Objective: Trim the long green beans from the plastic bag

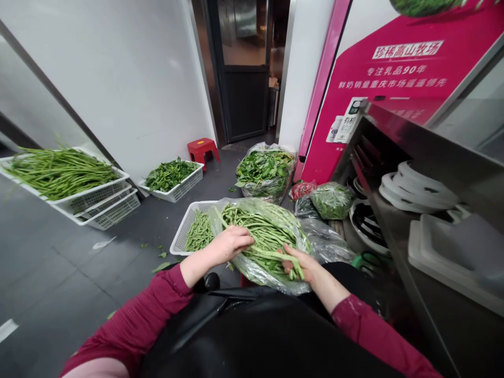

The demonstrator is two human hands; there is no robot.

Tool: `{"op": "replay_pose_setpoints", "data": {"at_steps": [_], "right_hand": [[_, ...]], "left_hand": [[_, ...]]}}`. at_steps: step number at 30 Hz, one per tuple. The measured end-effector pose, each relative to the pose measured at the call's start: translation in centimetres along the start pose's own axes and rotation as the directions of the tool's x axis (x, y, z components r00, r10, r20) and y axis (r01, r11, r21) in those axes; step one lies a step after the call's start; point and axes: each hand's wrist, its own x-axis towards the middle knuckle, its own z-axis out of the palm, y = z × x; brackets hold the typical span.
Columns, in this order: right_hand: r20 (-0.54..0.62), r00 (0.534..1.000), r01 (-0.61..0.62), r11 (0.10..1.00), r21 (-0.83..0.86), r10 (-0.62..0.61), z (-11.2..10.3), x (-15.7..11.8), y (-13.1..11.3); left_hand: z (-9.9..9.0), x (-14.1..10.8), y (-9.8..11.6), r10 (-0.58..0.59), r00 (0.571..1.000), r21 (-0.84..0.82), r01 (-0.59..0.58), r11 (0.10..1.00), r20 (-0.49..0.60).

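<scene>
A clear plastic bag (281,286) full of long green beans (265,223) lies open in front of my lap. My right hand (303,263) is wrapped round a small bunch of long beans (271,254) at their right end. At the left end of that bunch, my left hand (230,244) has its fingers closed on the beans; the fingertips are partly hidden. Left of the bag, partly under its edge, a white perforated basket (179,239) holds short pieces of bean (200,231).
Stacked white baskets (114,207) with long green stems stand left. Beyond are a basket of leafy greens (173,176), a red stool (202,149) and a bag of leaves (264,168). A metal shelf (388,231) with white dishes (417,186) borders the right. Scraps litter the floor.
</scene>
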Motion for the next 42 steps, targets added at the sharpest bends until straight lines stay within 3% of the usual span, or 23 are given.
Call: {"op": "replay_pose_setpoints", "data": {"at_steps": [3,6,9,11,13,16,18,20,22,25,27,30,33,35,39,42], "right_hand": [[0.291,0.946,-0.134,0.99,-0.039,0.139,1.4,-1.3,-0.5],[0.419,0.898,-0.071,0.984,-0.166,0.136,3.0,-2.5,-0.9],[0.319,0.948,0.045,0.992,-0.121,-0.004,3.7,-2.8,-0.8],[0.171,0.978,0.133,0.989,-0.066,-0.12,3.4,-2.4,-0.7],[0.001,0.979,0.203,0.979,0.013,-0.203,2.4,-1.6,-0.8],[-0.174,0.965,0.23,0.955,0.187,-0.198,0.5,-0.7,-1.2],[-0.146,0.984,0.129,0.971,0.203,-0.1,-0.3,-0.4,-1.2],[-0.026,0.999,-0.03,0.995,0.097,0.033,-0.2,-0.4,-0.8],[0.133,0.983,-0.124,0.992,-0.032,0.127,0.7,-0.7,-0.2],[0.342,0.929,-0.117,0.989,-0.089,0.141,2.2,-1.1,0.6],[0.376,0.92,-0.096,0.993,-0.061,0.112,2.5,-1.4,0.9],[0.364,0.924,-0.111,0.993,-0.042,0.119,2.0,-1.9,0.9],[0.36,0.923,-0.137,0.99,-0.022,0.136,1.2,-2.1,0.7],[0.312,0.948,-0.076,0.997,0.035,0.061,0.9,-2.0,0.7],[0.063,0.986,0.134,0.96,0.245,-0.154,1.4,-1.2,0.8],[-0.055,0.983,0.185,0.914,0.361,-0.178,2.1,-0.7,0.9]], "left_hand": [[0.3,0.5,0.2,0.052,0.997,0.015,-0.053,0.998,0.06],[0.2,1.4,0.4,0.112,0.99,0.071,-0.118,0.99,0.089],[0.1,1.9,0.5,0.057,0.994,0.171,-0.073,0.983,0.094],[0.5,1.9,0.6,-0.047,0.996,0.24,0.026,0.97,0.081],[1.0,1.5,1.0,-0.096,0.993,0.272,0.072,0.959,0.075],[1.7,1.0,1.6,-0.009,0.999,0.251,-0.005,0.968,0.054],[2.0,1.2,1.9,0.093,0.995,0.208,-0.096,0.974,0.023],[2.1,1.7,2.1,0.174,0.985,0.151,-0.173,0.973,0.004],[2.4,2.5,2.3,0.219,0.976,0.101,-0.219,0.97,0.009],[2.9,3.4,2.3,0.232,0.972,0.073,-0.233,0.97,0.029],[2.8,3.6,1.5,0.205,0.979,0.09,-0.205,0.975,0.017],[2.1,3.3,-1.2,0.13,0.991,0.111,-0.127,0.986,-0.017],[1.3,2.7,-3.7,0.105,0.994,0.042,-0.106,0.993,0.024],[1.1,2.2,-4.2,0.087,0.995,-0.015,-0.086,0.996,0.057],[1.7,1.3,-1.8,-0.052,0.995,-0.058,0.057,0.997,0.088],[2.2,1.0,0.8,-0.131,0.989,-0.01,0.132,0.991,0.065]]}}
